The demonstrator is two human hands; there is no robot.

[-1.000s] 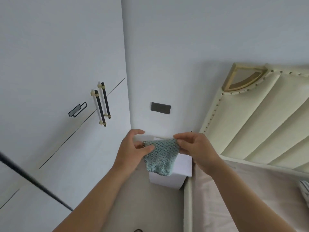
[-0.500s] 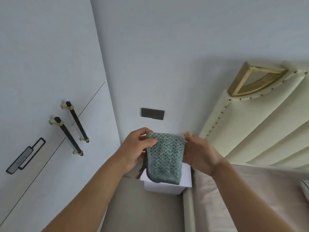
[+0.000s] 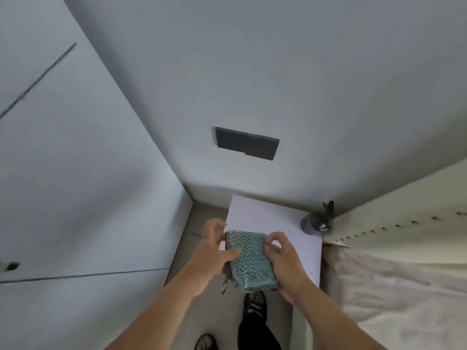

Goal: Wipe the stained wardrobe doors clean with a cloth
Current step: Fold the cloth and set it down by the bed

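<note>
Pale grey walls meet in a corner, with the wardrobe doors (image 3: 75, 173) filling the view from nine to eleven o'clock and a dark wall plate (image 3: 246, 144) at twelve. A white table (image 3: 265, 213) stands below it, and a bed (image 3: 391, 286) with a studded headboard (image 3: 404, 210) lies at three o'clock.

The cloth (image 3: 249, 261), a teal knit with a dark-speckled edge, is folded and held in the air over the table's near edge, well apart from the doors. The left hand (image 3: 214, 251) holds its left side with the thumb laid across the face. The right hand (image 3: 284, 260) grips the right side with curled fingers.

It looks soft, light and limp, so it would sag if pinched by a corner. A flat palm behind the folded pad should press it evenly on a door.

No open container shows. A small dark object (image 3: 316, 222) sits at the table's two o'clock corner, but I cannot tell what it is.
</note>
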